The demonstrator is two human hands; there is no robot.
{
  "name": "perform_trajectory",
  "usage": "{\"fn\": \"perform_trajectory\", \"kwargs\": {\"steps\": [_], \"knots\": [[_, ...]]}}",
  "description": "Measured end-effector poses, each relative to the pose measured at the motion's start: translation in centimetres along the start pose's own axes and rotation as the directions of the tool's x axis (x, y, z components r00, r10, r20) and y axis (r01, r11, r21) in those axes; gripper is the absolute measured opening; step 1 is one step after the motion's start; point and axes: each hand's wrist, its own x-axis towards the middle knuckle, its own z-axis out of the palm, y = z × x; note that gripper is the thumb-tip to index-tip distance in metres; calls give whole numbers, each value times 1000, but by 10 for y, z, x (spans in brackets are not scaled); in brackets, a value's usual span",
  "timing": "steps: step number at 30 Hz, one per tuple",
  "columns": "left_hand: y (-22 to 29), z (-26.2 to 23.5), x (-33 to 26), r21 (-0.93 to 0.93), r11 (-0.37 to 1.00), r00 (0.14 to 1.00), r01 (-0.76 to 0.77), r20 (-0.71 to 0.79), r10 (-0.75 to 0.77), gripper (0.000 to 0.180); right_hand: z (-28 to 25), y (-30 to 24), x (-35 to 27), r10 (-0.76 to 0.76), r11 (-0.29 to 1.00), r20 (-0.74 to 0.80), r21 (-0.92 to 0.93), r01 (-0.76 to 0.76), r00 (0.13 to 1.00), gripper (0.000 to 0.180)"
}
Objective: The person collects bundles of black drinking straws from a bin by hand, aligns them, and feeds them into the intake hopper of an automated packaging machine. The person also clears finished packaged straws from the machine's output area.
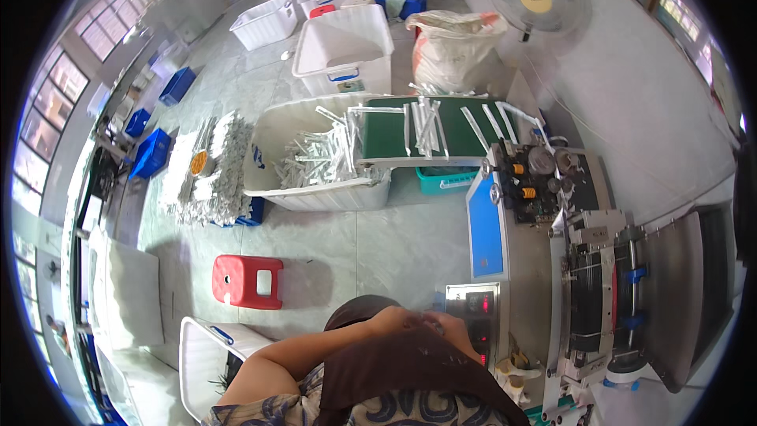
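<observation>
Grey tiled floor (378,252), windows (47,110) left, red stool (247,281).

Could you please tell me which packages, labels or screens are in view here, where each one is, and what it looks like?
Display: small red-lit readout on a metal box left of the machine.
Sack: bulging white bag on the floor under the fan.
Sachets: long white packets on the green belt.
Packet heap: white pile on the floor, left.
Bin label: small sticker on a white tub, too small to tell more.
</observation>
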Motion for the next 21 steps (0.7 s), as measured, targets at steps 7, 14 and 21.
{"fn": "perform_trajectory", "kwargs": {"steps": [7,14,21], "knots": [[-35,25,-39,-43,986,980,-158,-129,151,24,31,-13,-18,-8,969,24,-245,14,1000,24],[-112,56,-176,-107,994,921,-27,-388,-17,27,139,-28,-61,19,964,372,-255,83,928,23],[-190,105,-321,-356,934,661,4,-700,-270,28,256,-110,-56,63,945,782,-246,215,620,29]]}}
